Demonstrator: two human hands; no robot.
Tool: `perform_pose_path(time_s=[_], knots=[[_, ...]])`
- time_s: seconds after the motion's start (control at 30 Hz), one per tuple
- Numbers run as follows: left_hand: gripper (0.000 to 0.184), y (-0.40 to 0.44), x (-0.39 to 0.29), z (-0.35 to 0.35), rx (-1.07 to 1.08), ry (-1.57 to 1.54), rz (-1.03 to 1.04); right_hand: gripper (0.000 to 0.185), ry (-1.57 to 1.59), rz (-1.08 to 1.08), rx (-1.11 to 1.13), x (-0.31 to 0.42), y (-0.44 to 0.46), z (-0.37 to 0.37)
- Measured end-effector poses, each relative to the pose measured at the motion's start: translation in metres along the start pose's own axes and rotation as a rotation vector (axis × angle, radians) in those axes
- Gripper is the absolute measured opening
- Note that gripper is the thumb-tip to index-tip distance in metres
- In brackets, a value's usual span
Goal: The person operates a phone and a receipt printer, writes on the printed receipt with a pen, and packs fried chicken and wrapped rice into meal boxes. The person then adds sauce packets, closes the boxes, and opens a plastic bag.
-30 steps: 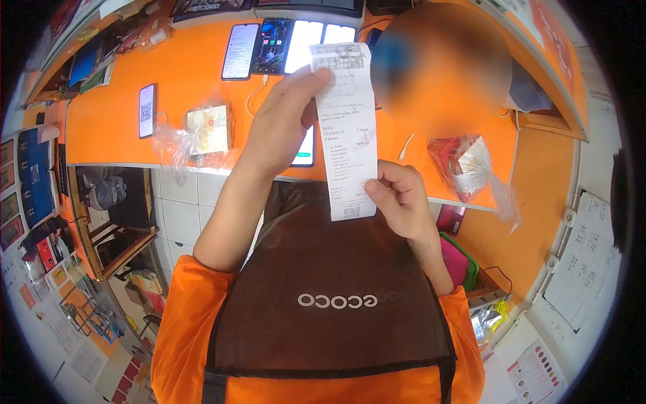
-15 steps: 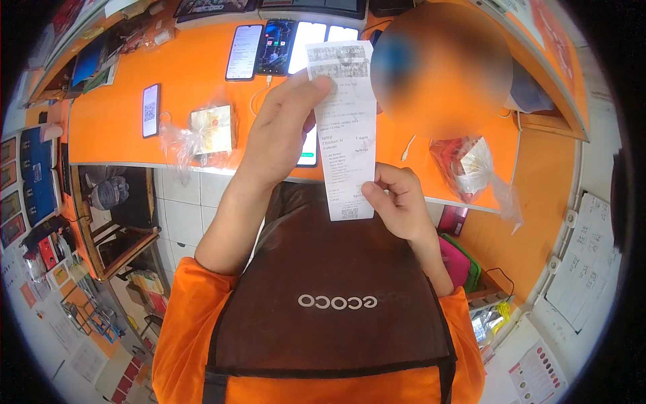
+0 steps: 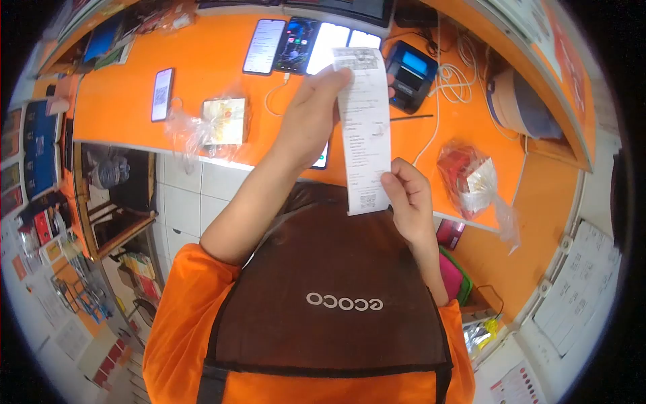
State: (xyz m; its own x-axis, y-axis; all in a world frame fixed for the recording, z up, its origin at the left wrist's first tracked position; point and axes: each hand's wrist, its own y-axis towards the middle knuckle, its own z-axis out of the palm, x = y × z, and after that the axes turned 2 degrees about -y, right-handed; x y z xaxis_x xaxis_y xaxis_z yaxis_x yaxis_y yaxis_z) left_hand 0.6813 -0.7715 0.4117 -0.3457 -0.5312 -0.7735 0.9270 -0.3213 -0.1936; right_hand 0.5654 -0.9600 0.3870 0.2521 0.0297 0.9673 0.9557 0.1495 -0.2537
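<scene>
A long printed paper receipt hangs upright in front of my chest, above the brown apron. My left hand grips its upper left edge, thumb on the printed face and fingers behind it. Lower down, my right hand pinches the right edge near the bottom between thumb and curled fingers. Behind the receipt, several phones with lit screens stand in a row, among them a white-screened phone and a dark-screened phone. Another phone lies partly hidden under my left wrist.
On the orange table are a phone with a code, a bagged box, a bagged red package and a small dark printer with white cables. A cap-like item sits at the right.
The view has shifted, so the table items appear farther right or tilted. The printer and cables now show where a blurred area was. Both hands still hold the receipt.
</scene>
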Motion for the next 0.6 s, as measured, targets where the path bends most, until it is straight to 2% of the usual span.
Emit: perform_pose_path(time_s=[0.1, 0.17, 0.3, 0.43, 0.53, 0.6], knots=[[0.049, 0.004, 0.007, -0.004, -0.061, -0.116, 0.032, 0.005, 0.091, 0.012, -0.067, 0.002, 0.006, 0.007], [0.049, 0.005, 0.01, -0.007, -0.126, -0.212, 0.059, 0.006, 0.085, 0.073, -0.036, 0.003, 0.008, 0.007], [0.049, 0.01, 0.018, -0.024, -0.058, -0.349, 0.114, 0.01, -0.02, 0.15, 0.006, 0.009, 0.017, 0.007], [0.043, 0.004, 0.017, -0.029, 0.077, -0.496, -0.001, 0.012, 0.007, 0.194, 0.033, 0.004, 0.023, 0.008], [0.043, -0.001, 0.012, -0.033, 0.077, -0.486, -0.041, 0.014, -0.004, 0.255, 0.054, 0.004, 0.026, 0.012], [0.046, -0.002, 0.008, -0.04, 0.056, -0.353, -0.043, 0.014, 0.001, 0.255, 0.048, 0.002, 0.03, 0.019]])
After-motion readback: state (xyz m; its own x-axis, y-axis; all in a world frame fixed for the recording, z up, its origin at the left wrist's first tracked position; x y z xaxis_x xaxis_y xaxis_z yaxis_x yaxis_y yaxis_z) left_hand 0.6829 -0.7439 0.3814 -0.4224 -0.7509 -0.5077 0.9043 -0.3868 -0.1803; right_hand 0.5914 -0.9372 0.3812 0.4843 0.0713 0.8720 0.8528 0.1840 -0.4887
